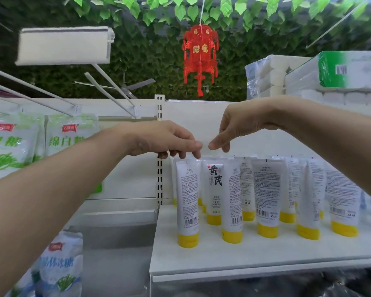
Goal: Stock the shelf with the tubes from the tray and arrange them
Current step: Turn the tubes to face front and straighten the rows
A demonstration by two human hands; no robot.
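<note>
We list the tubes (187,196), light and soft-walled by our judgement, standing cap-down on the shelf (255,256) just below our fingers (196,154), best pinched at the stiff crimped top; left hand (165,139) curls at the crimps, grip unclear, right hand (238,123) hangs loosely curled, holding nothing.

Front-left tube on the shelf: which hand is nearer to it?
Left. The left hand has fingertips at the top of the tube; the right hand hovers higher, off to its right.
</note>
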